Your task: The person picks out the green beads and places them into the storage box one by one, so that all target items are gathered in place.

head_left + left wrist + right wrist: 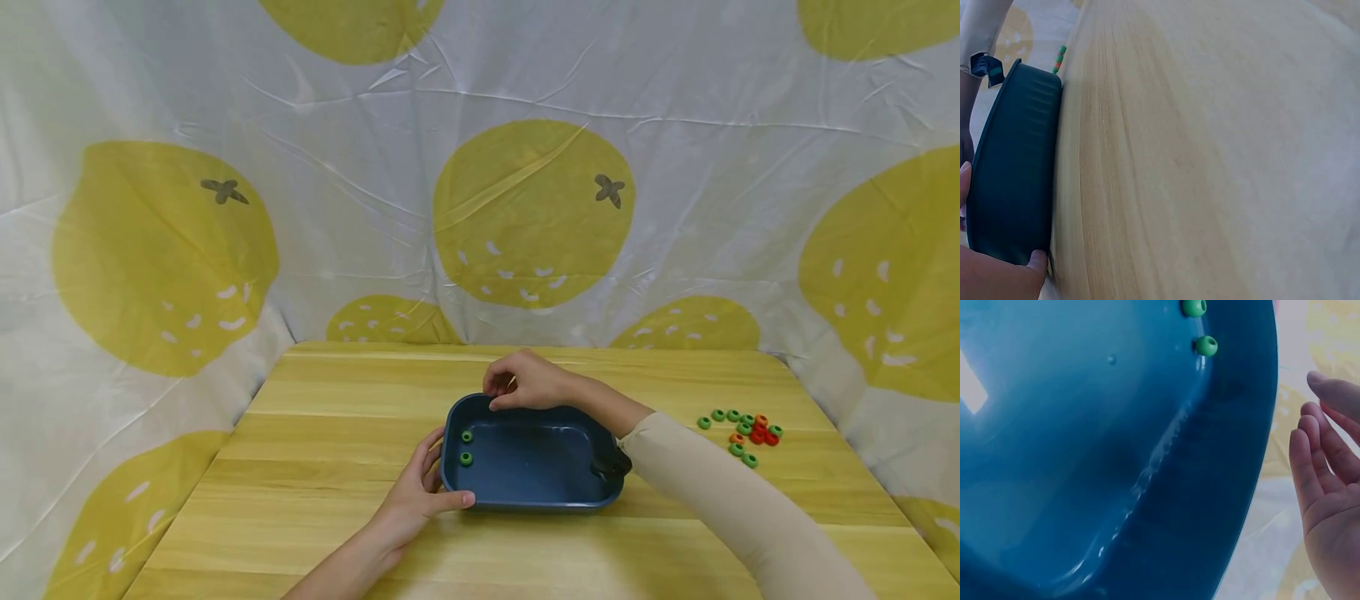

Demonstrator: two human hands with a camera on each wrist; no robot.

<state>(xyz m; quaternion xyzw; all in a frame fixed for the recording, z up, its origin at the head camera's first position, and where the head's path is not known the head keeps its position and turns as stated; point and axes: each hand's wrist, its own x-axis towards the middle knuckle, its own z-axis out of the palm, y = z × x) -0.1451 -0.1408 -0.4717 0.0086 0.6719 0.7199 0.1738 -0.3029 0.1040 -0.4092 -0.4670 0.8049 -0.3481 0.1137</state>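
Note:
A blue rectangular tray (pixel 536 462) with rounded corners is on the wooden table. My left hand (pixel 416 492) grips its left end, thumb at the near corner and fingers along the outer wall. That grip on the tray (pixel 1019 162) also shows in the left wrist view. Inside the tray's left end are two green beads, the nearer bead (pixel 467 458) and the farther bead (pixel 467 436). My right hand (pixel 528 382) hovers at the far rim with loosely bent fingers. In the right wrist view, nothing shows between the thumb and fingers of this hand (pixel 1332 462).
On the right of the wooden table (pixel 337 417) lie several loose green, orange and red beads (pixel 757 433). A dark wrist camera (pixel 611 462) under my right forearm overlaps the tray's right end. Behind the table hangs a cloth (pixel 375 208) printed with yellow fruit.

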